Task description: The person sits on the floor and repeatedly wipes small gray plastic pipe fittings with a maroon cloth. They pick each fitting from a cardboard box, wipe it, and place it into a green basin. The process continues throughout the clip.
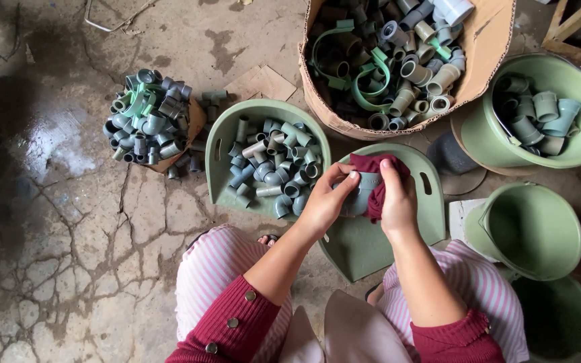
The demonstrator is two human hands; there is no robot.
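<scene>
The left hand (pixel 325 202) grips a grey pipe piece (pixel 363 195) over an empty green tray (pixel 432 208), and the right hand (pixel 398 198) rubs it with a red cloth (pixel 371 165). At 9 o'clock a tray (pixel 220 158) holds many pieces. At 12 o'clock a box (pixel 485 47) holds plenty more.

Smooth matt grey plastic fitting (pixel 361 193) wrapped in soft maroon cloth (pixel 379 176); green plastic trays (pixel 223 141) slightly glossy; box (pixel 485 40) of rough brown cardboard; cracked concrete floor (pixel 68 255), partly wet.

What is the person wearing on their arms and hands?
Both hands, left hand and right hand, are bare, with no gloves. The dark red sleeves are pushed up to the elbows, and the left one has a row of small round buttons.
</scene>
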